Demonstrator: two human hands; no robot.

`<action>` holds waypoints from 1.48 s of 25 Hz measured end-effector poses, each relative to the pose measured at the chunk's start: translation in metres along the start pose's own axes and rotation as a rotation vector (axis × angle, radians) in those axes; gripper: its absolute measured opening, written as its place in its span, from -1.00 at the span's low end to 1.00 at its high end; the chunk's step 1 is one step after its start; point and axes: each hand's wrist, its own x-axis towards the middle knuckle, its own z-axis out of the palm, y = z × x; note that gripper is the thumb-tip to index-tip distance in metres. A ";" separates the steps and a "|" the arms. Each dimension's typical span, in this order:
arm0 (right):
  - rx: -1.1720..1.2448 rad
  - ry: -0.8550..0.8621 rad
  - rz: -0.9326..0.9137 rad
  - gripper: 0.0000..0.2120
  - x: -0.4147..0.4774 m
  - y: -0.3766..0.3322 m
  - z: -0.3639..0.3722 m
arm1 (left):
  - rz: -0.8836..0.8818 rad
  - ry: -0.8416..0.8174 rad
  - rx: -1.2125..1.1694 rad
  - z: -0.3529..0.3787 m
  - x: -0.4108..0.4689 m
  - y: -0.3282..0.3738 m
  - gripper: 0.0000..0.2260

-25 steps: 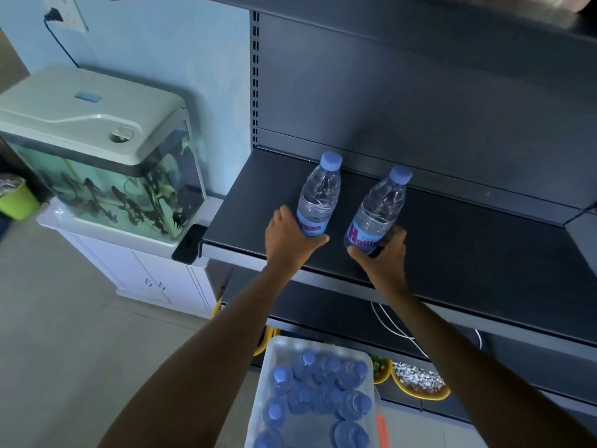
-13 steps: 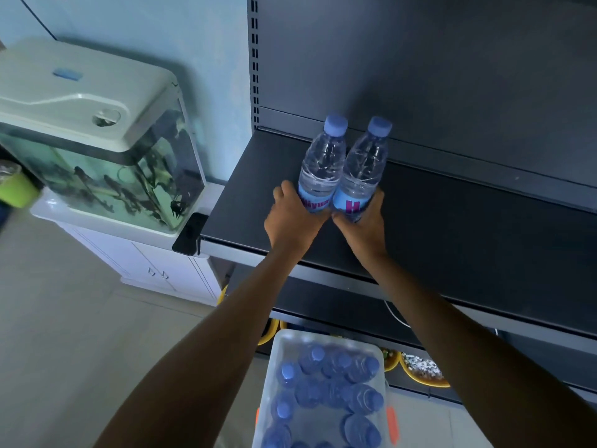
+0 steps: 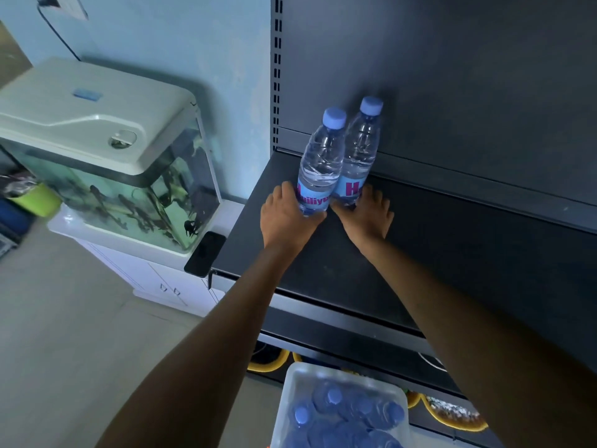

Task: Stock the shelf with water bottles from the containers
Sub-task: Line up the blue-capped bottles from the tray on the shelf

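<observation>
Label on left bottle (image 3: 321, 163): pink "Huiliyu", cut off; on right bottle (image 3: 361, 150): "H" only.

Blue-capped bottles (image 3: 323, 163) — dark grey shelf (image 3: 452, 253)

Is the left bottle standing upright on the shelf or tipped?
Left bottle: upright, cap on top, standing on the shelf beside the right bottle; left hand grips it low.

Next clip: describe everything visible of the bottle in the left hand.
The left bottle is clear plastic holding water, with a pale blue cap and a blue label with magenta letters. It stands roughly upright near the back left corner of the shelf, its side against the second bottle. The left hand grips its labelled lower part.
</observation>
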 end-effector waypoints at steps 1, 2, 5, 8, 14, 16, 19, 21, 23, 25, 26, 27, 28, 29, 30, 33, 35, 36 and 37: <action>-0.016 -0.002 -0.012 -0.34 0.006 -0.001 0.003 | -0.011 0.021 0.023 0.001 0.008 0.000 -0.46; -0.015 -0.004 -0.020 -0.36 0.011 -0.003 0.005 | -0.030 0.035 0.044 0.002 0.016 0.001 -0.44; -0.007 0.002 -0.035 -0.40 0.022 -0.007 0.011 | -0.117 0.057 0.074 0.011 0.039 -0.001 -0.42; 0.111 0.068 -0.013 -0.49 0.021 -0.005 0.010 | -0.188 0.056 0.101 0.018 0.057 0.000 -0.40; 0.174 0.096 -0.053 -0.72 0.022 -0.002 0.012 | -0.156 0.054 0.067 0.026 0.068 -0.011 -0.64; 0.151 0.084 -0.047 -0.73 0.022 -0.003 0.011 | -0.144 0.060 0.074 0.027 0.069 -0.013 -0.67; 0.126 0.077 -0.055 -0.75 0.020 -0.003 0.010 | -0.148 0.060 0.097 0.029 0.069 -0.012 -0.69; 0.130 0.062 -0.067 -0.77 0.017 -0.003 0.008 | -0.140 0.046 0.135 0.030 0.069 -0.013 -0.70; 0.131 0.054 -0.075 -0.77 0.017 -0.004 0.007 | -0.133 0.044 0.156 0.029 0.070 -0.012 -0.70; 0.141 0.052 -0.098 -0.81 0.017 -0.004 0.008 | -0.134 0.038 0.168 0.029 0.070 -0.011 -0.69; 0.148 0.044 -0.118 -0.82 0.016 -0.005 0.008 | -0.138 0.035 0.172 0.029 0.069 -0.010 -0.68; 0.150 0.035 -0.138 -0.84 0.015 -0.005 0.008 | -0.141 0.037 0.176 0.029 0.069 -0.010 -0.67; 0.144 0.033 -0.155 -0.86 0.014 -0.005 0.009 | -0.141 0.039 0.179 0.029 0.068 -0.010 -0.67; 0.133 0.032 -0.165 -0.89 0.013 -0.006 0.009 | -0.140 0.038 0.183 0.029 0.068 -0.009 -0.67; 0.115 0.028 -0.171 -0.92 0.013 -0.007 0.008 | -0.139 0.033 0.184 0.029 0.068 -0.009 -0.67; 0.028 -0.023 -0.188 -0.86 0.012 -0.007 0.008 | -0.130 0.033 0.197 0.029 0.069 -0.009 -0.70; -0.042 -0.061 -0.189 -0.77 0.013 -0.008 0.008 | -0.121 0.017 0.219 0.029 0.068 -0.009 -0.72; -0.084 -0.082 -0.190 -0.71 0.014 -0.008 0.008 | -0.116 0.004 0.233 0.029 0.068 -0.009 -0.71; -0.130 -0.103 -0.193 -0.66 0.015 -0.008 0.008 | -0.113 -0.008 0.249 0.030 0.067 -0.009 -0.69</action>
